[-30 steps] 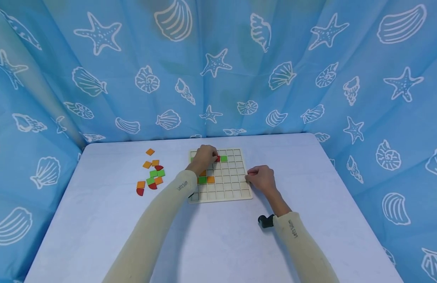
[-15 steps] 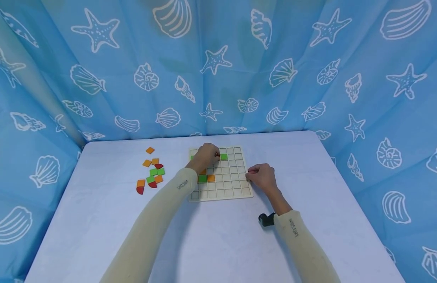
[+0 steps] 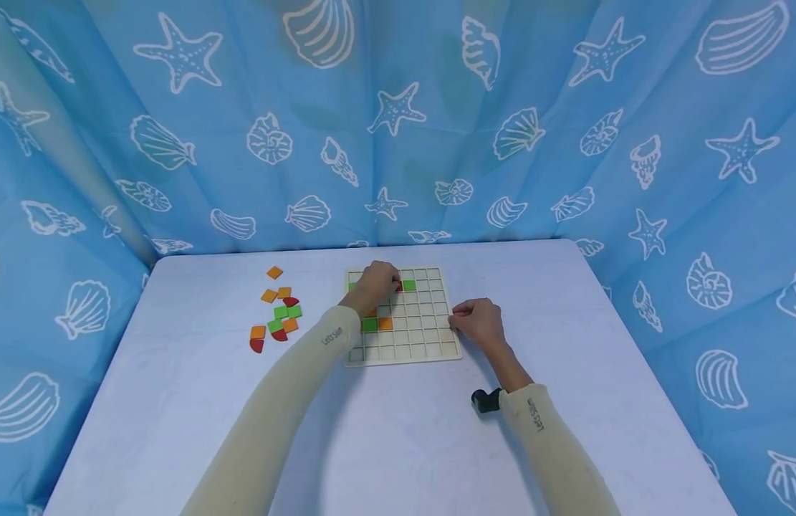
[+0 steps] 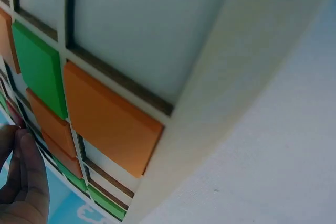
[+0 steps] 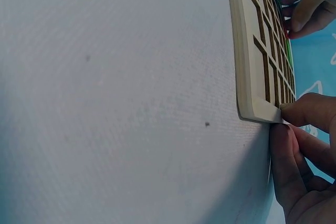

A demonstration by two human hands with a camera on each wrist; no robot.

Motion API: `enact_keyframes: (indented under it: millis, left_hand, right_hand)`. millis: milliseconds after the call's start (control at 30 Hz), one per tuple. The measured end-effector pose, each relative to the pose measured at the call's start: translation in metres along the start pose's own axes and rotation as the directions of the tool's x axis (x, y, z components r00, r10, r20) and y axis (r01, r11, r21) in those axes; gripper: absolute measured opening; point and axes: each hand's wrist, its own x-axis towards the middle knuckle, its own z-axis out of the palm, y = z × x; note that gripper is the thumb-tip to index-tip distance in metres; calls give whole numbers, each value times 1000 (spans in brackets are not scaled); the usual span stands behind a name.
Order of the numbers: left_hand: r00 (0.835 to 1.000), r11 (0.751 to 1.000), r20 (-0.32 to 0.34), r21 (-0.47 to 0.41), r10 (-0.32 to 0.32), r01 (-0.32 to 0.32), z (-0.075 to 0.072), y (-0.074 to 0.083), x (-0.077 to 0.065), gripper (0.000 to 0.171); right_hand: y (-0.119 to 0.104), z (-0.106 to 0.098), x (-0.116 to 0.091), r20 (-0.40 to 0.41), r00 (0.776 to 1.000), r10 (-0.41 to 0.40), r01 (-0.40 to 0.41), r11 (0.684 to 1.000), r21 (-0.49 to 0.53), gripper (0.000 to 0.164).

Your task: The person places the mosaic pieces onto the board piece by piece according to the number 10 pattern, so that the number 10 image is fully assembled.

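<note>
Just above the middle of the head view, the fingers of my left hand (image 3: 375,284) were curled in, pinching a thin, flat red piece (image 3: 400,286). It lay at the right of the fingertips, on the upper part of a pale wooden board (image 3: 407,351) with a square grid, immediately left of a bright green square tile (image 3: 409,285). My left hand was clearly the nearer one; my right hand (image 3: 480,321), right of centre, gripped the board's right edge, thumb on its upper face. Too much of the red piece was covered to tell its outline, its long axis or which way it pointed. The board looked roughly as broad as deep, its rows running across the frame, its near edge rising slightly toward the right.
</note>
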Motion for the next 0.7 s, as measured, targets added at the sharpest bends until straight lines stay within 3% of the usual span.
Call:
enact_keyframes:
  millis: [167,333,533,700]
  left_hand:
    - [999,999,-43,-45,-13,11,-11,-7,-7,25]
    - [997,998,-68,-38,-45,43,-37,-25,-18,27]
    - [988,992,-92,18,-125,127,-70,-65,-41,29]
    - [977,979,-73,5,-202,203,-91,-108,-69,30]
  right_hand:
    - [-1,0,-2,4,1000,1,-1,1000,-8,21]
    - [-2,-2,-4,16,1000,4,-3,1000,-12,22]
    - [0,-2,-3,16,1000,0,0,1000,-11,23]
    - [-1,-1,-3,14,1000,-17,17,1000,-12,23]
